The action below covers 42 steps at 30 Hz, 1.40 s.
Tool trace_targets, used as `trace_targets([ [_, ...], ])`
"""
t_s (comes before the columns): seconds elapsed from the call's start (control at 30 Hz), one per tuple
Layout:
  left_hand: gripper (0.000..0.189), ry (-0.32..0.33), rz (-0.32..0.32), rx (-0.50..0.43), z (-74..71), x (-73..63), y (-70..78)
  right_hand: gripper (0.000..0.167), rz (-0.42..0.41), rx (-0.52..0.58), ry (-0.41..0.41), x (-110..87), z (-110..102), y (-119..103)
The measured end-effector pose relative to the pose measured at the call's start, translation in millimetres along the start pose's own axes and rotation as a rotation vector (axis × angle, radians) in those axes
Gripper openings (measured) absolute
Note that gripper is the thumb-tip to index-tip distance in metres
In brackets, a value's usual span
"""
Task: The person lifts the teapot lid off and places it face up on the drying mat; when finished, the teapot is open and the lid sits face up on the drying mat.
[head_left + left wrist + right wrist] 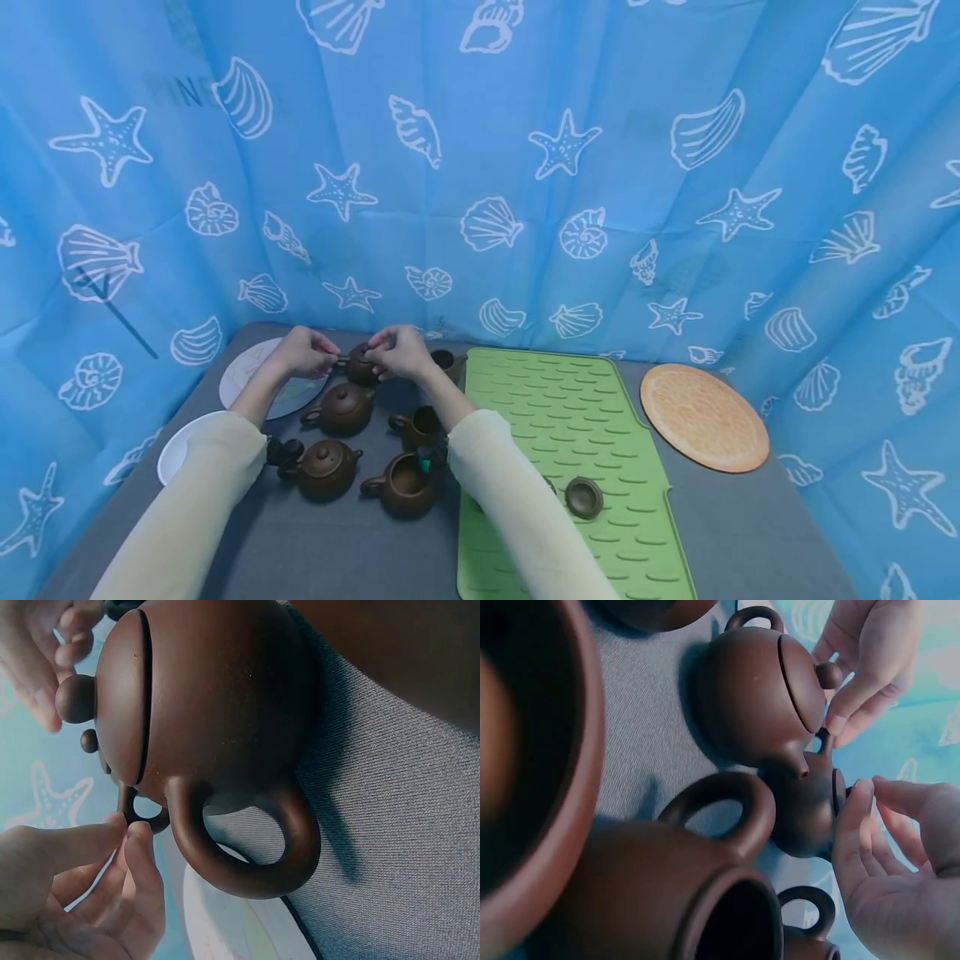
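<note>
Far teapot (362,367): between both hands, long way about 9 to 3 o'clock, handle (126,801) at 9
Left hand (303,352): pinching the handle
Right hand (403,353): pinching the lid knob (849,792), on top
Nearer hand: neither, both touch
Big-bellied teapot (342,408): just beside, toward 7 o'clock
Green mat (555,417): out at 4 o'clock

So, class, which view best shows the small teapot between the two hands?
Right wrist: the small teapot shows large there, lid included, though a nearer teapot overlaps it. Head: it appears tiny, partly covered by fingers. Left wrist: mostly hidden, handle visible.
</note>
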<state>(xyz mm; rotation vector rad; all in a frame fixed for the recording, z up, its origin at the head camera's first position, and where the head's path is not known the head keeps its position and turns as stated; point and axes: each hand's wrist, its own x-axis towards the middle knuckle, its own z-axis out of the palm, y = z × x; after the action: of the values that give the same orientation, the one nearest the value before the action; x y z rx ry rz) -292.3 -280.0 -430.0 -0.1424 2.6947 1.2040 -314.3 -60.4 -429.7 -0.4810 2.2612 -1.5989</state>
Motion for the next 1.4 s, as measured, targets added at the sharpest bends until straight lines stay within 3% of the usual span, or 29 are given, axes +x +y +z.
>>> trace_targets([
  [0.57,0.025,-0.013,0.016,-0.002,1.2,-1.2,1.8,0.016,0.076,-0.084,0.126,11.0,20,5],
  [0.9,0.024,-0.011,0.039,0.009,1.2,0.1,2.4,0.012,0.06,-0.254,0.165,17.9,25,5],
  [1.0,0.023,-0.006,0.028,0.011,2.2,-0.9,2.0,0.013,0.044,-0.201,0.169,14.6,25,4],
  [1.23,0.024,0.004,0.001,-0.004,1.9,-3.9,2.0,0.014,0.008,0.047,0.138,6.4,6,0],
  [1.4,0.025,0.0,-0.012,-0.022,0.9,-4.2,0.6,0.019,-0.021,0.088,0.084,-2.6,-15,-1],
])
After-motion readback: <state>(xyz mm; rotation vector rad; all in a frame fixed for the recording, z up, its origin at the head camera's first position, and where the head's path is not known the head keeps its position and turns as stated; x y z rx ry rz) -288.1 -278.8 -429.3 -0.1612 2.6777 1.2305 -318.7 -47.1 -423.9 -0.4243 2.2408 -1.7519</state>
